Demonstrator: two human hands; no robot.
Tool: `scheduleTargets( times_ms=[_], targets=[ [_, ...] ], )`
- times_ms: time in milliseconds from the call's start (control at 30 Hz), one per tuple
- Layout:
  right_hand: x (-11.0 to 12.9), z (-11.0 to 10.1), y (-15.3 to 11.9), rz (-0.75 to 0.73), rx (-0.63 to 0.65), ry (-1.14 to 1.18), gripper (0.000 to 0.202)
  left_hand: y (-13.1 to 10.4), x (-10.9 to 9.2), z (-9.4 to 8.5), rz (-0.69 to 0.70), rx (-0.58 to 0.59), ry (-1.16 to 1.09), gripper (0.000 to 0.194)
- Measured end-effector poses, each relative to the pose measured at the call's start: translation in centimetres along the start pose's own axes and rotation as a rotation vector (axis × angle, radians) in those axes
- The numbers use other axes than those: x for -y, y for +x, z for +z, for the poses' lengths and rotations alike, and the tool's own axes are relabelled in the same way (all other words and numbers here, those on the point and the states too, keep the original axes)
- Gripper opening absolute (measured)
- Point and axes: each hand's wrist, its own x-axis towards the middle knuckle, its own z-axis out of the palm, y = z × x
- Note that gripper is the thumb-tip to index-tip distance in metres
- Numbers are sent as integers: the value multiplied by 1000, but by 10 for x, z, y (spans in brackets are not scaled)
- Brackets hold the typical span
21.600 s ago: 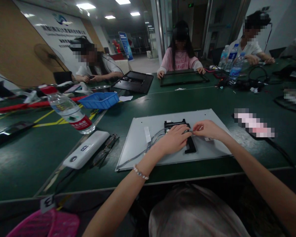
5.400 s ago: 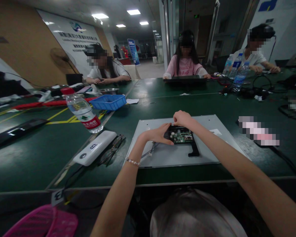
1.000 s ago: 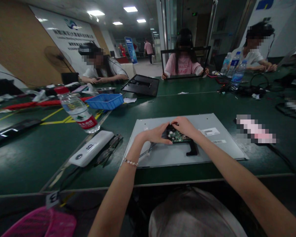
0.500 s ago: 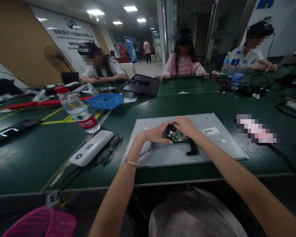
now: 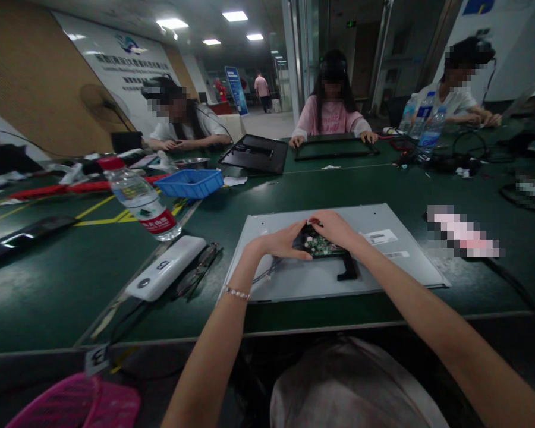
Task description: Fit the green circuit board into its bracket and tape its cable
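A flat silver-grey display panel (image 5: pixel 299 286) lies on the green table in front of me. On its middle sits a green circuit board (image 5: pixel 321 244) with a black plastic bracket (image 5: pixel 348 272) at its lower right. My left hand (image 5: pixel 286 242) grips the board's left side, thumb at the near edge and fingers at the far edge. My right hand (image 5: pixel 334 227) reaches over the board's far edge with its fingers bent and pinched together. Whatever lies between those fingertips is hidden. Thin wires (image 5: pixel 267 270) run on the panel below my left wrist.
Left of the panel are eyeglasses (image 5: pixel 199 270), a white power bank (image 5: pixel 167 267), a water bottle (image 5: pixel 145 205) and a blue tray (image 5: pixel 191 183). A phone (image 5: pixel 463 232) with a cable lies right. Across the table, a person holds a black frame (image 5: pixel 336 157).
My hands stay in nearly the same place on the board. Across the table, the person's black frame has tilted so its opening shows. A distant walker has shifted slightly left.
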Motion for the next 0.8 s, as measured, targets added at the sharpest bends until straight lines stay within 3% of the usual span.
scheduleTargets(
  times_ms=[467,800],
  targets=[
    [-1,-4,0,-25,50,-10,25,1,1,1,-55,24,8,117],
    [0,-3,1,16,32,-3,23,0,-2,-1,-6,2,-18,114]
  ],
)
